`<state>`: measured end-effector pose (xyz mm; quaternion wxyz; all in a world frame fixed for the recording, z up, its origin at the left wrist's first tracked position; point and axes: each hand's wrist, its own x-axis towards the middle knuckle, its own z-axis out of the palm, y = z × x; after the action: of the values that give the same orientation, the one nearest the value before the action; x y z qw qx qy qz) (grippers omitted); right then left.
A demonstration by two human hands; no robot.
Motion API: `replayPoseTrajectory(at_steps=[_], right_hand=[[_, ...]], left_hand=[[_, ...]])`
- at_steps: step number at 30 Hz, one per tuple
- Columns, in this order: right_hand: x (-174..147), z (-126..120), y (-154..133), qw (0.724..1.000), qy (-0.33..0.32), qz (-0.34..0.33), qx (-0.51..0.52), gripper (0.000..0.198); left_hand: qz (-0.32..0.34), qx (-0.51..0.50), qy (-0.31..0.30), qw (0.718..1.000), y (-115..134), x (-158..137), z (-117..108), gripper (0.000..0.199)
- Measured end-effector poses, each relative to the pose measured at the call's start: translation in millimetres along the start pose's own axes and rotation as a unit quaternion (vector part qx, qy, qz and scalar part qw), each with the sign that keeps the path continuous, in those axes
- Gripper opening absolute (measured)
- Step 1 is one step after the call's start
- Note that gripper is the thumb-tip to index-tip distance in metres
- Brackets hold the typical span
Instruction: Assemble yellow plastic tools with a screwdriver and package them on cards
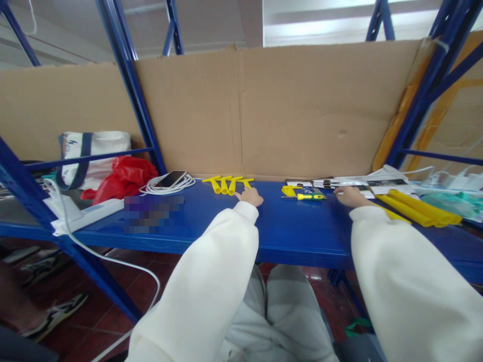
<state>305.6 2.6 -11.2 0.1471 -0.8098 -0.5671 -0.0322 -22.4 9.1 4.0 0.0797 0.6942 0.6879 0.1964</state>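
Note:
Four-way detail aside, several yellow T-shaped plastic pieces (224, 185) lie in a row on the blue shelf (294, 231). My left hand (249, 196) is at the row's right end, its fingers closed over the stem of the rightmost yellow T-shaped piece (247, 182). My right hand (350, 196) rests farther right, fingers curled together at the edge of some flat black-and-white packets (362, 187); whatever they pinch is hidden. Between my hands lies a yellow-green utility knife (310, 196), with a small yellow item (289, 190) and a dark card beside it. Yellow tubes (422, 208) lie right of my right hand.
A phone (171, 179) sits on a coiled white cable (149, 188) at the left. Near it are a white power strip (98, 213), a red plastic bag (126, 176) and a canvas bag (109, 143). Cardboard (302, 105) walls the back. Blue posts (130, 80) frame both sides.

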Motion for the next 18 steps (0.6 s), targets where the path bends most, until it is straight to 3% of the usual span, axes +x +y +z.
replayPoseTrajectory(at_steps=[7,13,18], right_hand=[[22,20,16,0.997,0.056,-0.040,0.016,0.036],[27,19,19,0.995,0.063,-0.075,0.018,0.035],[21,11,5,0.982,0.061,-0.173,0.053,0.031]], left_hand=[[0.043,-0.003,-0.003,0.999,5,-2,2,0.035],[0.023,0.032,0.048,0.998,7,-6,0,0.032],[0.034,0.052,0.111,0.992,6,-3,2,0.035]])
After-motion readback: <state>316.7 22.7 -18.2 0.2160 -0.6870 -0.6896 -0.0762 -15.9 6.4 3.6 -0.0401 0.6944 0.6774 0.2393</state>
